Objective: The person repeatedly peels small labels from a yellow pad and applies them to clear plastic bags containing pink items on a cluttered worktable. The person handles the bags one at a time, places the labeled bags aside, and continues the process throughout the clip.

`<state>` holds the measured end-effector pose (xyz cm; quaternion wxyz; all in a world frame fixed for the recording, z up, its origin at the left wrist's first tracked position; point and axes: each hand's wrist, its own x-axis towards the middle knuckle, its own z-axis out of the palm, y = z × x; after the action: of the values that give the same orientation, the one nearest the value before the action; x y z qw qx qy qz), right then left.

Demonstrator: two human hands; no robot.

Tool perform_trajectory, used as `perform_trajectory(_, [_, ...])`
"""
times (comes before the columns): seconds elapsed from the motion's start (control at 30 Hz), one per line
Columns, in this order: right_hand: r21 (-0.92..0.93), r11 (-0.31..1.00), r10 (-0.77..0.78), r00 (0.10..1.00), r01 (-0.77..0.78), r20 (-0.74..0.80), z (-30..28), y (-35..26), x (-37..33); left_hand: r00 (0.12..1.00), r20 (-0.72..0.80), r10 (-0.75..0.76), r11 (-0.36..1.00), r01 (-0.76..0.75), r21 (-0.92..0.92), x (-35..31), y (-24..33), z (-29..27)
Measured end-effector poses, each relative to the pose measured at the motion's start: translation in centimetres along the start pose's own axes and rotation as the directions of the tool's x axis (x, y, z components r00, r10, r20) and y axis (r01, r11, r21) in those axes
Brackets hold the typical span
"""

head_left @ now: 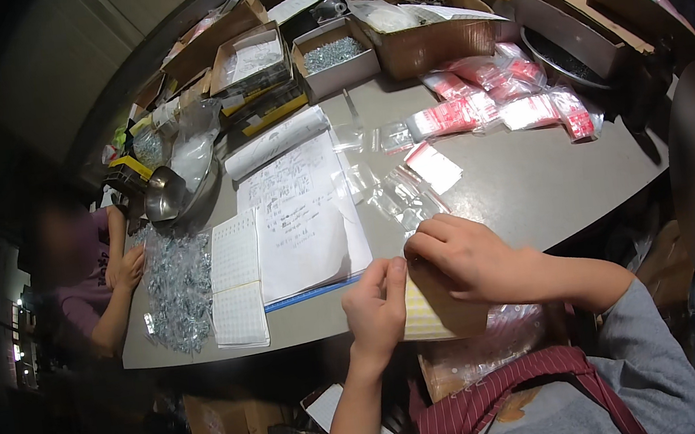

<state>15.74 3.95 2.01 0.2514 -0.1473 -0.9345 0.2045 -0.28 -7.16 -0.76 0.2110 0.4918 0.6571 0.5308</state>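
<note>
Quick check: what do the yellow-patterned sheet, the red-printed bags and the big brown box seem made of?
Sheet: likely paper, matte; it looks thin, without glare.
Bags: plastic film, glossy; see-through edges, bright creases.
Box: probably cardboard, mostly dull; plain brown walls.

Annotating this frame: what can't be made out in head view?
Head view:
Right hand: whether it pinches anything, hidden by its own knuckles.
Yellow-patterned sheet: upper part, covered by that hand.
Large carton: full contents, covered by plastic bag and paper.
Silvery pile: individual pieces, too small.
Notepad: handwriting, too small.
</note>
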Motion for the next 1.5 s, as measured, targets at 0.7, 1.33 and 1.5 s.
perform_trajectory(0.7, [0.117, 0.932, 0.325, 0.933, -0.344, 0.151, -2.5, 5.6, 3.8, 0.929, 0.057, 0.365, 0.930, -0.366, 0.019, 0.0, -1.0, -0.7])
perform_trajectory(1.33, [-0.075, 0.989, 0.128, 0.991, -0.124, 0.045, 0.4, 2.1, 1.1, 0.865, 0.144, 0.481, 0.840, -0.501, 0.209, 0.3, -0.5, -0.6])
perform_trajectory(1.5, [-0.408, 0.893, 0.237, 0.969, -0.190, 0.068, 0.0, 2.1, 1.4, 0.884, 0.144, 0.444, 0.867, -0.465, 0.182, 0.2, -0.4, -0.8])
